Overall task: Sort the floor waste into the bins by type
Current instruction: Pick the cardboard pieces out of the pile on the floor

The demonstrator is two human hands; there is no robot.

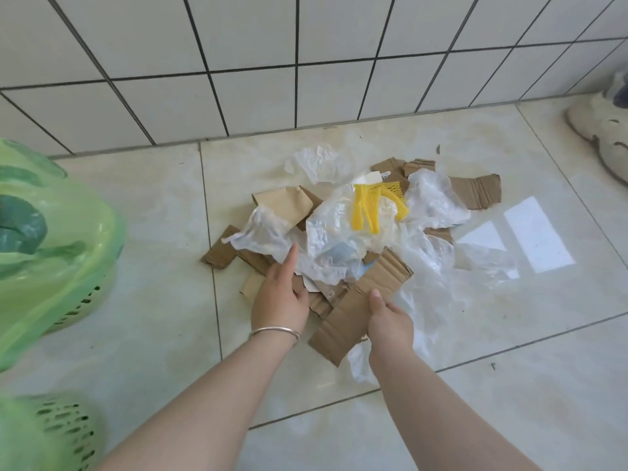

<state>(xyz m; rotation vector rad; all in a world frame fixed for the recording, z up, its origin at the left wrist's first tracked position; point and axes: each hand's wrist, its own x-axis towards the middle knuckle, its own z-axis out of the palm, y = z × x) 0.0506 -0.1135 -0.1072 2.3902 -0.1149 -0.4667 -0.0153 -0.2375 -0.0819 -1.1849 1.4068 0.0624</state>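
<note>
i'm looking down at a heap of mixed waste (360, 229) on the tiled floor (509, 385), close to the foot of the white tiled wall (238, 62). the heap is torn brown cardboard and crumpled clear plastic sheets lying over each other, with a yellow foam net (367, 207) on top near the middle.

my right hand (390, 322) has its grip closed on a long cardboard strip (356, 304) at the near edge of the heap: the thumb lies on the upper face and the fingers are tucked under it, out of my sight. the strip's near end is lifted toward me and its far end is still among the heap.

my left hand (280, 297) rests on the near left side of the heap. its forefinger is stretched out straight against a clear plastic sheet (261, 232), and the other fingers curl down over the cardboard scraps below; i cannot tell whether that grip actually holds anything. a thin bangle (274, 332) sits on that wrist.

at the left edge stands a green basket bin lined with a green plastic bag (51, 239), well apart from the heap. a second green basket (64, 433) shows in the bottom left corner. a pale shoe (601, 130) lies on the floor at the far right.
</note>
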